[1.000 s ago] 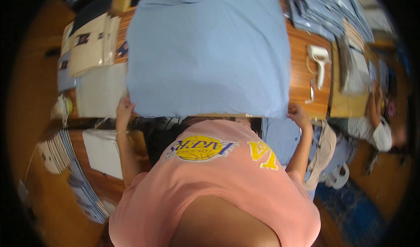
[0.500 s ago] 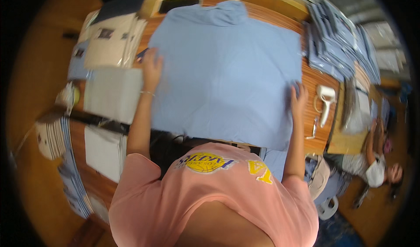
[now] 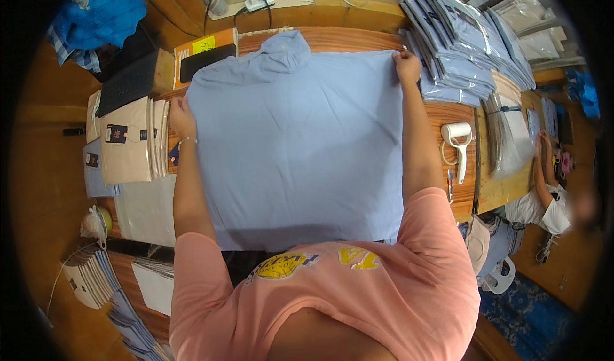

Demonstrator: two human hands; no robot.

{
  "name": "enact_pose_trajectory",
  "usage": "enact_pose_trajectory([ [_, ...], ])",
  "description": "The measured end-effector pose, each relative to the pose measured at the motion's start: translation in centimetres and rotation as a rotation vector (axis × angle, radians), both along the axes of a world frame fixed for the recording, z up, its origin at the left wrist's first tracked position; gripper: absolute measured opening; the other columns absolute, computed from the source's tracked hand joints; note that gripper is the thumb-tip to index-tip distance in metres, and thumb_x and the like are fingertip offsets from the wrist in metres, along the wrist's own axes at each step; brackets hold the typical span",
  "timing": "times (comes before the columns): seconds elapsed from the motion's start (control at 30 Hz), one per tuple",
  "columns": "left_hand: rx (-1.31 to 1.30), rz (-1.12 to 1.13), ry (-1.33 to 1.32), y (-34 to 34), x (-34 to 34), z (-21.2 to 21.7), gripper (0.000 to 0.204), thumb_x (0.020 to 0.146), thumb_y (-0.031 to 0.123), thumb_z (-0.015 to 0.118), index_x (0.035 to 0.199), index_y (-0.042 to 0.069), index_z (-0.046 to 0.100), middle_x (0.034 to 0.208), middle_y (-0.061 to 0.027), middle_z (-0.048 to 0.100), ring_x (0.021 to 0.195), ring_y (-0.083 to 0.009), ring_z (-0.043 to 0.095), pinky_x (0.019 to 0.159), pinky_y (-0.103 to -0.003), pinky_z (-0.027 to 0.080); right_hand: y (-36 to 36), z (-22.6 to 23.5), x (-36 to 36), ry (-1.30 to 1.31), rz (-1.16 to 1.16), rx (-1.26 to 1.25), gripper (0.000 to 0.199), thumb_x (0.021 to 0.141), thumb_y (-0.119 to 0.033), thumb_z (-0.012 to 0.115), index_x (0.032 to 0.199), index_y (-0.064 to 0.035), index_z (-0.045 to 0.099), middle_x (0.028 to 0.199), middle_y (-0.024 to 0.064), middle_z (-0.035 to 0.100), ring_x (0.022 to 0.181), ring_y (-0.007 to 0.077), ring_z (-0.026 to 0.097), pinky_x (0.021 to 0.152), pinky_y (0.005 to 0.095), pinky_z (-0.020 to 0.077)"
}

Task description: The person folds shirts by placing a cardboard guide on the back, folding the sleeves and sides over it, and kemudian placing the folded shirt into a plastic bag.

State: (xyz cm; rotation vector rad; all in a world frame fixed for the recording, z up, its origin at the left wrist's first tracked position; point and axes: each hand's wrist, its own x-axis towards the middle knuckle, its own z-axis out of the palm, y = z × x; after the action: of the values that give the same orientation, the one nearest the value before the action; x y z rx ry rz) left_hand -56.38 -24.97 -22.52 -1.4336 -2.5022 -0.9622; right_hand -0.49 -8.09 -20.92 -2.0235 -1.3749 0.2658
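Holding a softly creased, boxy, matte light-blue shirt (image 3: 294,143) with a bunched collar (image 3: 288,53) across the middle of the wood-grain table (image 3: 348,39). Pinching the corner toward the table's far right in the right hand (image 3: 407,67); curling the left hand (image 3: 183,118) by the edge toward the table's left, cannot tell whether pinching.

The shirt (image 3: 300,150) lies on the table (image 3: 358,39) between the left fingers (image 3: 176,102) and the right fingers (image 3: 403,58). Just left of the left fingers sit bagged garments (image 3: 128,159). Bagged shirts (image 3: 462,47) stand stacked right of the right fingers; nearer the person than those fingers, also rightward, lies a lint roller (image 3: 458,136).
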Motion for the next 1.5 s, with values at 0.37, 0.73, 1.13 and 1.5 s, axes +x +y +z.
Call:
enact_pose_trajectory([
  [0.37, -0.211, 0.129, 0.042, 0.7, 0.4, 2.1, 0.022, 0.090, 0.030, 0.053, 0.090, 0.008, 0.055, 0.078, -0.0139, 0.063, 0.073, -0.0351, 0.060, 0.061, -0.043, 0.044, 4.2, -0.2, -2.2, 0.194, -0.221, 0.394, 0.023, 0.074, -0.020, 0.070, 0.069, 0.0006, 0.062, 0.066, 0.0144, 0.064, 0.059, 0.0279, 0.060, 0.063, 0.0402, 0.0458],
  [0.73, -0.041, -0.806, 0.223, 4.2, 12.9, 3.1, 0.023, 0.086, 0.018, 0.056, 0.105, 0.006, 0.060, 0.109, -0.0120, 0.059, 0.106, -0.0300, 0.052, 0.093, -0.038, 0.038, 5.6, -0.5, -2.0, -0.273, -0.051, 0.083, 0.032, 0.082, -0.036, 0.060, 0.083, -0.0047, 0.064, 0.079, 0.0183, 0.065, 0.075, 0.0373, 0.062, 0.069, 0.0463, 0.0478],
  [1.13, -0.227, -0.457, 0.295, -6.7, 6.1, 1.8, 0.035, 0.090, 0.019, 0.049, 0.123, 0.007, 0.053, 0.134, -0.0127, 0.044, 0.126, -0.0314, 0.036, 0.104, -0.042, 0.027, -15.5, 0.0, -1.5, -0.507, 0.397, -0.100, 0.053, 0.086, -0.041, 0.052, 0.131, -0.0124, 0.045, 0.136, 0.0144, 0.040, 0.129, 0.0316, 0.032, 0.103, 0.0531, 0.0243],
  [1.5, -0.219, -0.474, 0.159, -15.1, 8.7, 2.0, 0.044, 0.088, 0.024, 0.051, 0.131, 0.013, 0.046, 0.139, -0.0120, 0.039, 0.131, -0.0299, 0.030, 0.105, -0.048, 0.021, -27.1, 0.3, 1.3, -0.469, 0.419, -0.097, 0.056, 0.089, -0.040, 0.048, 0.137, -0.0135, 0.038, 0.145, 0.0159, 0.028, 0.135, 0.0311, 0.021, 0.107, 0.0554, 0.0120],
])
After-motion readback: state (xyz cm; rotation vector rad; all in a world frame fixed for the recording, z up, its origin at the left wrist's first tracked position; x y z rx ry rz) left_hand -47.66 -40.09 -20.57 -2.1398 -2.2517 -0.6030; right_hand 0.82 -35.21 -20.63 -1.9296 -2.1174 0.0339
